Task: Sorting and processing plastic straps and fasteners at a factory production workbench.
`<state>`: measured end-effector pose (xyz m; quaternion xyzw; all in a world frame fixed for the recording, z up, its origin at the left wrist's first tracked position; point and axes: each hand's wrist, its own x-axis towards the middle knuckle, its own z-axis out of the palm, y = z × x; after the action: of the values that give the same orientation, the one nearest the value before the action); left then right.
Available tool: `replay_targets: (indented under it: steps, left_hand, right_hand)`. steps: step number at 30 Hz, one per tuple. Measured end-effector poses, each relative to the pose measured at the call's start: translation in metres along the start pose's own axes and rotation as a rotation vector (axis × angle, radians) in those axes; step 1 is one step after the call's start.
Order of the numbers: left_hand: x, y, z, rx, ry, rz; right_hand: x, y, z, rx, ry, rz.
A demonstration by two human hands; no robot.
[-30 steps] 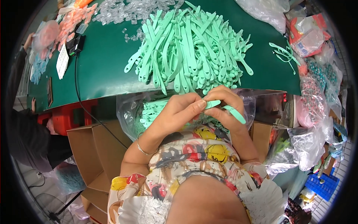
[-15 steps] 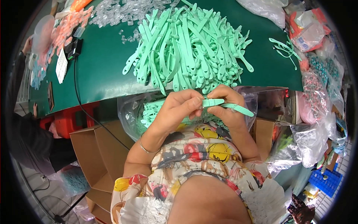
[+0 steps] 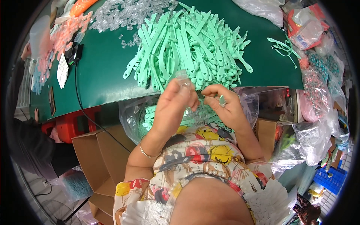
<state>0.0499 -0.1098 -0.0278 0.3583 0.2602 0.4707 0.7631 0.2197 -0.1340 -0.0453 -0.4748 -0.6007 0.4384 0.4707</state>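
Note:
My left hand is raised at the near edge of a heap of mint-green plastic straps, its fingers closed and slightly blurred. A blurred, see-through shape shows at its fingertips; I cannot make out what it is. My right hand is just to the right, apart from the left, with bent fingers around a mint-green strap of which only a short piece shows. Below both hands, an open clear plastic bag holds more mint-green straps.
Clear plastic pieces and orange ones lie across the green table. A black cable hangs over its edge. A cardboard box stands at the left, near a person in dark clothes. Bagged goods crowd the right.
Both hands were together on a mint-green strap that stuck out to the right. My left hand has moved away from it, up and slightly left, toward the heap; the right keeps hold.

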Motion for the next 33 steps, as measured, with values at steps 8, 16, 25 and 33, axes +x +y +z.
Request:
replay_targets:
  steps: [8,16,25,33]
  left_hand:
    - [0.006,-0.003,0.013,0.468,-0.012,0.042]
    - [0.003,-0.012,-0.003,0.216,-0.139,-0.085]
    - [0.001,-0.020,-0.002,0.040,-0.191,-0.161]
    - [0.002,-0.026,-0.005,-0.073,-0.240,-0.166]
  right_hand:
    - [-0.007,-0.003,-0.007,-0.026,-0.120,0.029]
    - [-0.004,-0.009,-0.012,0.343,-0.073,0.181]
    - [0.000,-0.013,-0.008,0.575,-0.232,0.320]
    - [-0.002,-0.004,-0.010,0.682,-0.227,0.320]
